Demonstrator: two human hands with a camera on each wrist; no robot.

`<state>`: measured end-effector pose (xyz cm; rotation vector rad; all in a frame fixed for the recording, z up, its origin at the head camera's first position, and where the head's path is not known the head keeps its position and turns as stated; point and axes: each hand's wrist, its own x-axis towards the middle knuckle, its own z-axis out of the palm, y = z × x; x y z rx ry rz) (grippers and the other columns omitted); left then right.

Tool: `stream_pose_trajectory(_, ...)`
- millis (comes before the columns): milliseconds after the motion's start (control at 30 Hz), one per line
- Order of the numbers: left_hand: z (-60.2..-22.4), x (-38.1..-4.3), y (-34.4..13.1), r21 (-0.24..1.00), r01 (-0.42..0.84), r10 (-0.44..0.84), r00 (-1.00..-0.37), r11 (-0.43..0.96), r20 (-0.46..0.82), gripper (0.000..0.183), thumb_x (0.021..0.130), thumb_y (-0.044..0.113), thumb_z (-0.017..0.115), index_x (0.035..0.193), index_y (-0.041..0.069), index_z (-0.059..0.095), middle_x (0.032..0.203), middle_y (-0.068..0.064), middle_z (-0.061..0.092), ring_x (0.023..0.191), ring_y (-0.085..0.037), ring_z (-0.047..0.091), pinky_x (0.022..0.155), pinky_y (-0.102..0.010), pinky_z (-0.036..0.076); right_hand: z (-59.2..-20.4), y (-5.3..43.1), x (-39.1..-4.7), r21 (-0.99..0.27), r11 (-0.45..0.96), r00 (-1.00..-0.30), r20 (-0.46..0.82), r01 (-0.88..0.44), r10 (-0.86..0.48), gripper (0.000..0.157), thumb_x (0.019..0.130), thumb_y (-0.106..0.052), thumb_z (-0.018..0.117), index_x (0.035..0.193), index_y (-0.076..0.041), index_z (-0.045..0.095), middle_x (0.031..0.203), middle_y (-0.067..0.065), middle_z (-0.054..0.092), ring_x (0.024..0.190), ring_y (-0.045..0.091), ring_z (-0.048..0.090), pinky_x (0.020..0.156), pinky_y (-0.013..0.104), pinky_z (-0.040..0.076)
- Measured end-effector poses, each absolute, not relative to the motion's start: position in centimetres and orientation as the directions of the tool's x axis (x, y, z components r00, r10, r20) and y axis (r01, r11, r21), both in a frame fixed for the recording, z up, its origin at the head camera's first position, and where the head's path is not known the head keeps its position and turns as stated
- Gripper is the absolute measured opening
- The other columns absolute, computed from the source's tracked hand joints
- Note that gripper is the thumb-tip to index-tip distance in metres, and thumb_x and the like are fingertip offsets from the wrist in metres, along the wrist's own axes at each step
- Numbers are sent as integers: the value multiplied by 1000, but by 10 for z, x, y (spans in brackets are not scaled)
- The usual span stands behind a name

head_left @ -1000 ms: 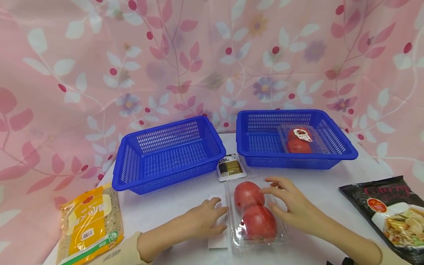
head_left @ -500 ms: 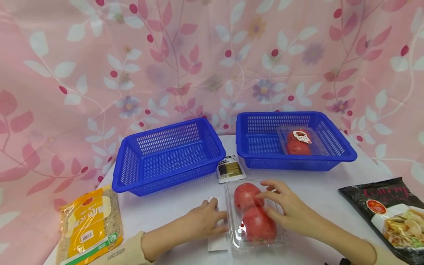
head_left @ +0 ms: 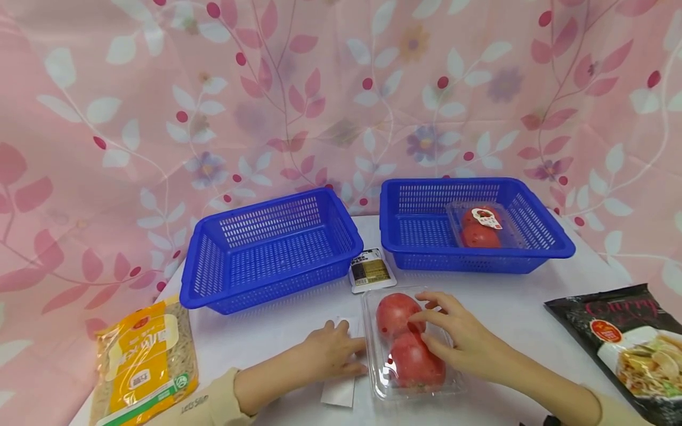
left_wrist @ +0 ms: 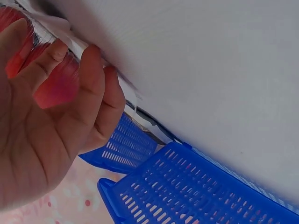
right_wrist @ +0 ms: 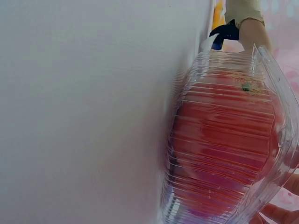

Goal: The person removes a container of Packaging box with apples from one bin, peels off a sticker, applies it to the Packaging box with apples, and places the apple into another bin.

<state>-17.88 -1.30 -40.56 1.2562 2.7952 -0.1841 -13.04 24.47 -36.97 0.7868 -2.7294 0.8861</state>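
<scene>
Your left hand [head_left: 327, 355] has its fingertips at the left edge of the clear tomato pack [head_left: 409, 355], above a white strip [head_left: 339, 391]; your right hand [head_left: 460, 337] curves its fingers over the right side. Beyond your fingertips lie a small sachet [head_left: 371, 271], a left blue basket [head_left: 282, 254] and a right blue basket [head_left: 423, 229] holding a second pack [head_left: 481, 236].

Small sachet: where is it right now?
In the head view, the sachet lies on the table just right of centre, between the left basket and right basket, just beyond the far end of the nearer tomato box.

The head view is evenly bright — wrist views greyer, highlights streaking the clear container [right_wrist: 224, 135].
</scene>
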Motion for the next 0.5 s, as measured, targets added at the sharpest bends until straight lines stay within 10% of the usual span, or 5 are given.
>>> stream_pose_trajectory(500, -396, -177, 1, -88, 711, 688, -699, 698, -197, 43, 69, 29, 75, 105, 38, 54, 77, -7, 50, 61, -21, 47, 43, -28, 40, -374, 247, -130, -478, 697, -845, 330, -534, -421, 29, 80, -7, 67, 104, -24, 66, 125, 7, 47, 104, 19, 47, 76, 42, 50)
